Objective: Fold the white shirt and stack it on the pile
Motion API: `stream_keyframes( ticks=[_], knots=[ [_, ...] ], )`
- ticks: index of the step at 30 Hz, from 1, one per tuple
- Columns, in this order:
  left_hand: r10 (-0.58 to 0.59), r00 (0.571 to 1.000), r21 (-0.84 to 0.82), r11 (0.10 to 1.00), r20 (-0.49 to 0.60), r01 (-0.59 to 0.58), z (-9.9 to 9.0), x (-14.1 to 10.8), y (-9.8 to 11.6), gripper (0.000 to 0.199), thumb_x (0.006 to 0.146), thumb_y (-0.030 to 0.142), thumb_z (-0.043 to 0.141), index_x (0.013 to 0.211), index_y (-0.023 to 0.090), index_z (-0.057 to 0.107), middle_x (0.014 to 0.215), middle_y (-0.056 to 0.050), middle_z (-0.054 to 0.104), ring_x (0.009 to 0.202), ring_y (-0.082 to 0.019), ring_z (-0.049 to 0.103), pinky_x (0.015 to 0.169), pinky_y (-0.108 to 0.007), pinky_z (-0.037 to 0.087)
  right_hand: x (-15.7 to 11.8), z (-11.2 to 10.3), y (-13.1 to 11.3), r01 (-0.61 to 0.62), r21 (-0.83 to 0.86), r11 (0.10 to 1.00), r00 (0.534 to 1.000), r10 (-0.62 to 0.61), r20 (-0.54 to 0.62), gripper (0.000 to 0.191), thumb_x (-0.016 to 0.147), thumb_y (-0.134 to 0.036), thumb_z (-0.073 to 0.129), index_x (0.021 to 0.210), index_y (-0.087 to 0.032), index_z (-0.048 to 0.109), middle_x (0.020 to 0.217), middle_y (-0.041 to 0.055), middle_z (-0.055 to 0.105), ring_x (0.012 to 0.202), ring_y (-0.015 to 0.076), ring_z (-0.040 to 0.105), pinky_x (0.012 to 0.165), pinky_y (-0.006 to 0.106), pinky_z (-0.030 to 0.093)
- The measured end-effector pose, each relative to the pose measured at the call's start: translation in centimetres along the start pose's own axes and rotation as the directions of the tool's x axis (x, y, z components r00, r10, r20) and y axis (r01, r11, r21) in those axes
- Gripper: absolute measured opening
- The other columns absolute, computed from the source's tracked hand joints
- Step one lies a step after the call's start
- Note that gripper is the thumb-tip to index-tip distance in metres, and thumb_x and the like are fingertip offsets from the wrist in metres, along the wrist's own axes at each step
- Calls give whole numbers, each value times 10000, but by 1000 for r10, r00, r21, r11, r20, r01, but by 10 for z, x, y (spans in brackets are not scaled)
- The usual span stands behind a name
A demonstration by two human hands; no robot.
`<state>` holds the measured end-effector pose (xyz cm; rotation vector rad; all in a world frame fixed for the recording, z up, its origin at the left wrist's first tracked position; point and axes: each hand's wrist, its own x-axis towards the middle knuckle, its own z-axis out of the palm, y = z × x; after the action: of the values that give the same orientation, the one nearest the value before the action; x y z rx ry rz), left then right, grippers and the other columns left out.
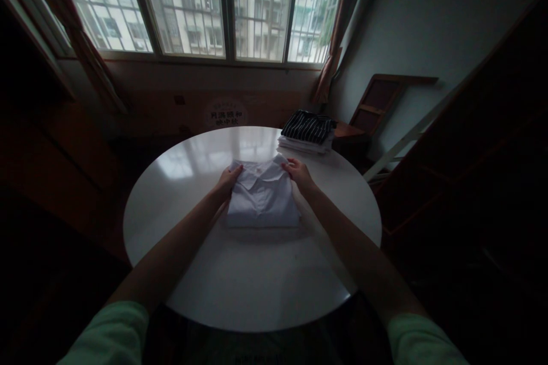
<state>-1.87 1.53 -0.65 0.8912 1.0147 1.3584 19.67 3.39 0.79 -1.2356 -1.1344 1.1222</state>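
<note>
A white collared shirt [263,202], folded into a neat rectangle, lies on the round white table [188,274] with its collar toward the window. My left hand [229,178] grips its upper left edge, thumb on top and the other fingers mostly hidden beneath. At the upper right corner, by the collar, my right hand [298,174] pinches the cloth between thumb and fingers. Both arms reach straight forward across the tabletop.
Toward the back right edge of the table sits a stack of folded clothes, a black striped garment [308,125] over white ones [305,145]. A wooden chair [374,100] stands behind it. Barred windows [188,5] line the far wall.
</note>
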Motion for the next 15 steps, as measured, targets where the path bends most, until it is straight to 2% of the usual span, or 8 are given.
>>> stream_keyframes(
  ticks=[3,6,8,10,12,15],
  knots=[
    [1,1000,-24,1000,7,-1,0,-1,-2,400,520,361,761,774,121,567,598,-6,603,495,-107,537,496,-218,436,3,4,11,-33,59,998,999,35,-29,259,657,-224,631,892,-137,563,604,-23,598,515,91,527,499,199,417],
    [60,998,13,998,-1,-60,1,-1,-4,407,527,389,745,771,118,565,646,-17,603,536,-112,540,520,-222,434,6,4,24,-5,2,1000,999,5,-38,226,635,-269,638,806,-134,580,636,7,619,566,117,555,548,229,435],
    [165,984,130,979,-62,-156,0,1,-5,390,550,410,720,761,122,564,664,-15,593,554,-111,529,514,-214,416,10,2,30,59,-71,996,994,-65,-83,251,609,-303,654,787,-145,578,697,21,634,634,136,579,601,247,442],
    [286,950,300,924,-126,-238,-1,3,-6,354,569,405,704,744,132,562,649,-5,572,557,-110,507,495,-203,384,14,0,34,116,-131,985,985,-131,-114,280,592,-330,660,793,-158,568,750,26,642,698,149,591,647,259,443],
    [356,921,426,866,-159,-262,-4,5,-6,309,580,380,699,721,146,554,621,3,551,562,-116,496,487,-200,363,19,-1,37,171,-137,976,982,-181,-63,286,603,-349,641,808,-168,558,796,24,646,737,152,594,677,263,443],
    [306,942,417,881,-140,-224,-8,9,-7,280,596,358,693,716,153,545,614,-1,556,587,-132,518,504,-207,377,24,-1,39,232,-84,969,971,-226,73,303,628,-368,602,856,-175,551,816,12,645,738,143,586,672,253,440]
  ],
)
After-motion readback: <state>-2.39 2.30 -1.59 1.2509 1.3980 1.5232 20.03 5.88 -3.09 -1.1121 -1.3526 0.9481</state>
